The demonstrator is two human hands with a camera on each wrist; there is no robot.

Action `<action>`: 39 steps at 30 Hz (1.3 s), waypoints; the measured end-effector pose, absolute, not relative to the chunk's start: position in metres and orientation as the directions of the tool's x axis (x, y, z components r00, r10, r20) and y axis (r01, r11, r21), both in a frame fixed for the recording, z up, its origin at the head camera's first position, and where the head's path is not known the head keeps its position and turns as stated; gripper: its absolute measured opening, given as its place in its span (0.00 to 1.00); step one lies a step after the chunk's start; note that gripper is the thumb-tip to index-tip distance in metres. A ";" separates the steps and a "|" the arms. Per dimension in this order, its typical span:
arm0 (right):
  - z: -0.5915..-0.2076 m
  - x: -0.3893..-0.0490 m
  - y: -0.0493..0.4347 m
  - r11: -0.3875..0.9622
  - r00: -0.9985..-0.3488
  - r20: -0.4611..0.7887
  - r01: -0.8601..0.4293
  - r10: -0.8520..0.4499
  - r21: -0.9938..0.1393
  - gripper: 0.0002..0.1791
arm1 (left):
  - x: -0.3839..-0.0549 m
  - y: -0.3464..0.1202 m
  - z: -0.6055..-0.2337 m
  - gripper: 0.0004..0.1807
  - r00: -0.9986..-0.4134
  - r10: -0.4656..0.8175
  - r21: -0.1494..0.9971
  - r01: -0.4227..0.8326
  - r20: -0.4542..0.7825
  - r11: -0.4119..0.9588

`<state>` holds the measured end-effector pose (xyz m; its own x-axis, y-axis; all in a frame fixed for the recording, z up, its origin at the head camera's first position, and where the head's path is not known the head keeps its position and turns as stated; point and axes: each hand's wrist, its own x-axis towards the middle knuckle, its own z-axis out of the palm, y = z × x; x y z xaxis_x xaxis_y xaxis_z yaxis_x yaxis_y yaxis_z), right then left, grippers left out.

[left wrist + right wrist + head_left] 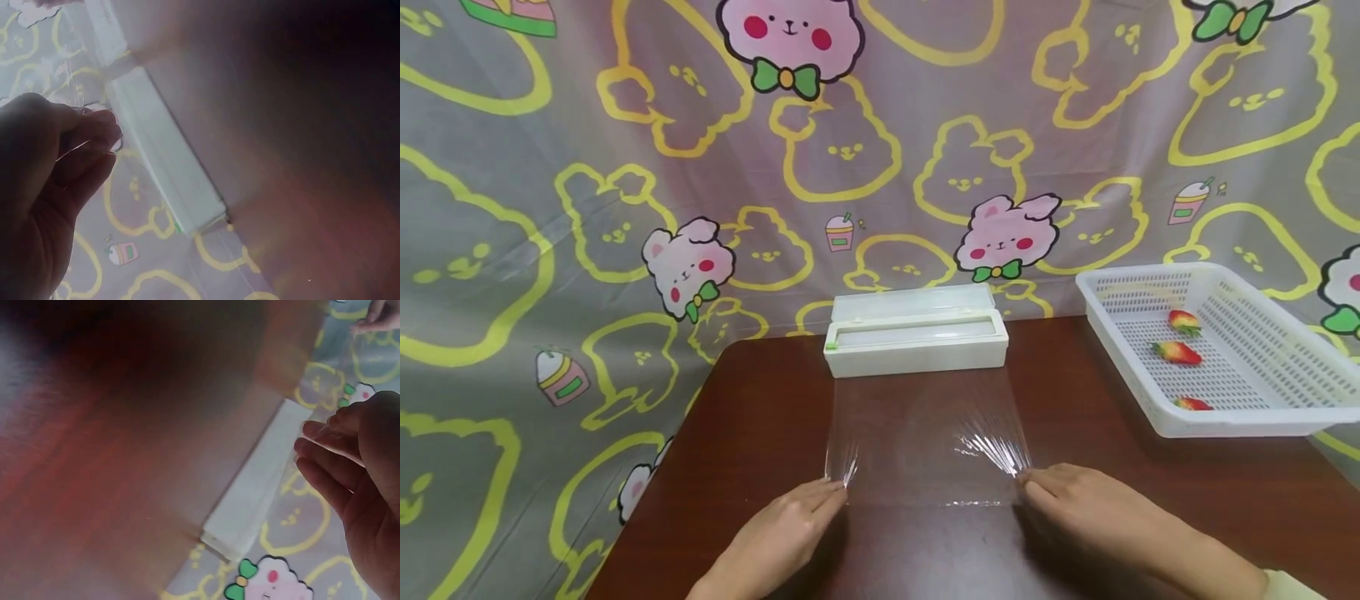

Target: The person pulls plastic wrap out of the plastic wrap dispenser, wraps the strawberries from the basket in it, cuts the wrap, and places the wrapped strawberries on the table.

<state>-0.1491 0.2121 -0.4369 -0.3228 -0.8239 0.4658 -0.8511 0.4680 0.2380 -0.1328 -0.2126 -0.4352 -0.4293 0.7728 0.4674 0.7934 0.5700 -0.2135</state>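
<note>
Stretching clear film btwn them, L hand pinched its near L corner, R hand its near R corner; creases fanned from both grips. Film ran over table from white box near far edge. Box lid was up, roll visible inside. Basket sat R of box w/ 3 strawbs. Cartoon-print cloth hung behind.

text: none legible | labels, brands: none legible | numbers: none legible | signs: none
</note>
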 end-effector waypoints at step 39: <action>-0.469 -0.146 0.223 0.358 -0.280 0.414 -0.926 -0.866 0.123 0.06 | -0.122 -0.223 -0.466 0.08 -0.561 0.764 -0.008 0.804 0.319 0.594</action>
<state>-0.1465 0.2228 -0.4686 -0.2797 -0.8664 0.4138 -0.9258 0.3575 0.1228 -0.1220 -0.2234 -0.4656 -0.5610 0.7637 0.3194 0.8044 0.5941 -0.0077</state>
